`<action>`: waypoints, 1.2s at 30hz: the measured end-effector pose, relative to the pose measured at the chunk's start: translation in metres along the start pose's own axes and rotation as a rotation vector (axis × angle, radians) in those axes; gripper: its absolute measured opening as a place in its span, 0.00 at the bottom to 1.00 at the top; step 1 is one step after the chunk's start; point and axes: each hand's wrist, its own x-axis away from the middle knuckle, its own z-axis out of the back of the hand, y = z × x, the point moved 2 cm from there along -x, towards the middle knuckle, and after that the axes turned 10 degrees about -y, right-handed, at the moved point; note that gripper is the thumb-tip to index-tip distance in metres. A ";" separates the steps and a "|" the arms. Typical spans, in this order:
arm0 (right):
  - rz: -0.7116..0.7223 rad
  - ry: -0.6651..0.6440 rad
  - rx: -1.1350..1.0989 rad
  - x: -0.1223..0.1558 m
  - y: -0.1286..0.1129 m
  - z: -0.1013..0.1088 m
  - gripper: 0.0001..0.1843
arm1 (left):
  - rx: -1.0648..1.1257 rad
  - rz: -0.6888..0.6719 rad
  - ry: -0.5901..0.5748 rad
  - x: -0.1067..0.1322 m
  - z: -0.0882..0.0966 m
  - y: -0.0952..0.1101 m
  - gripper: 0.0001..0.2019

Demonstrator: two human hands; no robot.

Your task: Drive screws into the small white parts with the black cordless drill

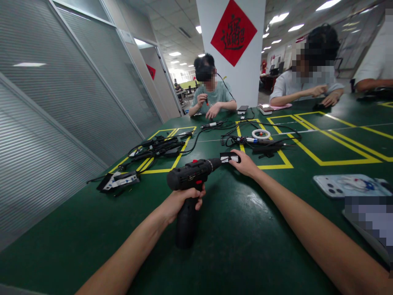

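My left hand [187, 198] is wrapped round the grip of a black cordless drill [190, 174] with red details. The drill's chuck points away to the right, its front end right at a small black piece with white labels [229, 158]. Fingers and thumb of my right hand [242, 163] are closed on the right end of that piece. Whether a bit in the chuck touches the piece, I cannot tell. The base of the drill's grip hangs low over the green table [227, 237].
Black cables [161, 145] lie bundled at the left by a black-and-white part [119, 180]. Beyond my right hand are a white tape ring [260, 134] and more tools with leads. A phone [350, 185] lies at the right. Several people sit across the table.
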 end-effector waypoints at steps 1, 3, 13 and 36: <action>-0.001 -0.002 0.001 0.000 0.000 0.000 0.25 | 0.000 0.000 0.002 0.000 0.000 0.000 0.10; 0.001 -0.003 0.002 0.000 0.000 0.000 0.25 | 0.001 -0.003 0.005 0.000 -0.001 0.001 0.10; 0.001 0.001 -0.017 0.000 0.000 0.000 0.24 | -0.006 0.005 0.010 0.001 -0.003 0.003 0.11; 0.005 0.008 -0.013 0.001 -0.003 0.001 0.24 | -0.010 0.005 0.028 0.002 -0.004 0.004 0.12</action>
